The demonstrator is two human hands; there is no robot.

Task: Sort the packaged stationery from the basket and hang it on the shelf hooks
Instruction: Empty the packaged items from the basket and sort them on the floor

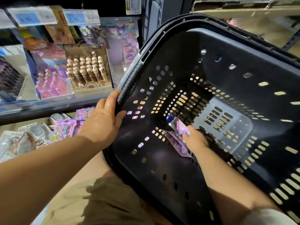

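Observation:
A dark plastic basket [203, 38] with slotted walls is tilted toward me and fills the right of the view. My left hand [106, 119] grips its rim at the near left, by the ribbed handle [129, 82]. My right hand [194, 139] reaches down inside to the basket floor and pinches a purple stationery packet [176, 127] with a blue top. One or two more purple packets [177, 147] lie flat under it. The shelf hooks at upper left carry hanging packets [95, 36] under price tags [81, 17].
Display boxes of character pens [87, 69] and pink items [52, 75] stand on a shelf at left. Below its edge [48, 106], more packaged stationery [63, 129] lies on a lower shelf. A metal rack post [152, 18] rises behind the basket. My knees are underneath.

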